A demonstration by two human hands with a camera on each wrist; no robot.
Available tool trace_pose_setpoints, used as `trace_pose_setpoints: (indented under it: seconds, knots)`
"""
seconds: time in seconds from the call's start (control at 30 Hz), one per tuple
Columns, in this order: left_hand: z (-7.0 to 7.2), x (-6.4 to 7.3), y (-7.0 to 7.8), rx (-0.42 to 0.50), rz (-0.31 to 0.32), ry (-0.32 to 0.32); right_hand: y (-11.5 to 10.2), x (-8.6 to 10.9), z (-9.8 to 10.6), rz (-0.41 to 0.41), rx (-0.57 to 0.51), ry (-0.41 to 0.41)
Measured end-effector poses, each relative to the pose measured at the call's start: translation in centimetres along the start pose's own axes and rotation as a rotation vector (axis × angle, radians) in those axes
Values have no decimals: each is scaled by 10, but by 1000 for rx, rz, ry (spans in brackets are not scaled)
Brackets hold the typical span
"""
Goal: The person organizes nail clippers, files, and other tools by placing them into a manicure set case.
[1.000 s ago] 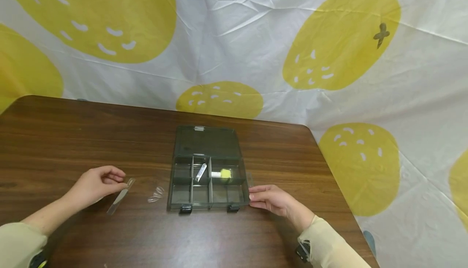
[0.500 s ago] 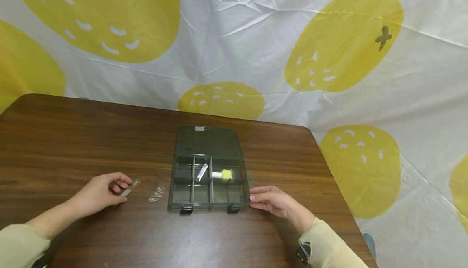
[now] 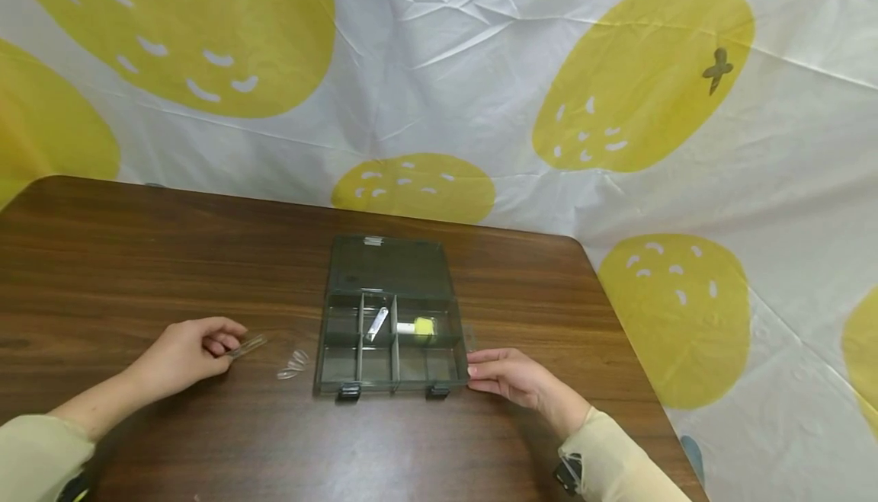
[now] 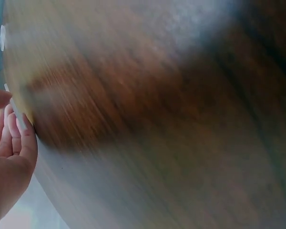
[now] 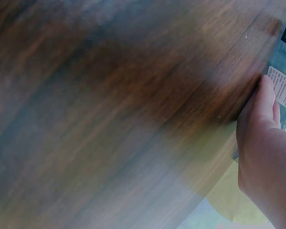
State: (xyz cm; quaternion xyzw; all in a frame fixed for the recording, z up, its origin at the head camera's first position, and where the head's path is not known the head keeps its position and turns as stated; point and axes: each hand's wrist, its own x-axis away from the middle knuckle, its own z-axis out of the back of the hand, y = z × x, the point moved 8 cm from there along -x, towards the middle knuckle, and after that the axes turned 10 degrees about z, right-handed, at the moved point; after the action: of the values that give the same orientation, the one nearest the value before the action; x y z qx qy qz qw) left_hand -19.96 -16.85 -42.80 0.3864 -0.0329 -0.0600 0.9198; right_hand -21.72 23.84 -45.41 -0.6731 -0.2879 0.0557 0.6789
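In the head view my left hand (image 3: 180, 353) pinches a narrow clear strip (image 3: 250, 345), held just above the table at the left. The left wrist view shows the strip (image 4: 17, 113) edge-on between thumb and fingers. Several small clear petal-shaped pieces (image 3: 295, 365) lie between that hand and an open, dark see-through compartment box (image 3: 341, 365). A silver nail clipper (image 3: 377, 324) lies in a back middle compartment; a white object with a yellow end (image 3: 422, 326) lies to its right. My right hand (image 3: 516, 377) rests its straight fingers against the box's right side.
The box's lid (image 3: 391, 264) lies folded back toward the far edge, and two dark latches (image 3: 349, 391) stick out in front. A printed label (image 5: 282, 87) is on the box's side. Behind the brown wooden table (image 3: 171, 251) hangs a white cloth (image 3: 439, 68) with yellow fruit shapes.
The left hand has taken a fuller grip on the strip, which has turned and now points toward the box with only its end showing. The right hand and box have stayed in place.
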Motion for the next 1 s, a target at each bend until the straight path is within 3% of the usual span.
trace_pose_setpoints:
  seconds: [0.33,0.5,0.83,1.0]
  knots:
    - [-1,-2,-3,39,34,-43,-1,0,0,-3,-7,4]
    - [1,-3,-1,43,20,-41,0,0,1,-6,-2,6]
    - [8,-9,15,55,-45,-6,1,0,1,-3,5,2]
    - [8,-15,27,76,-58,-19,0,0,1,-2,8,1]
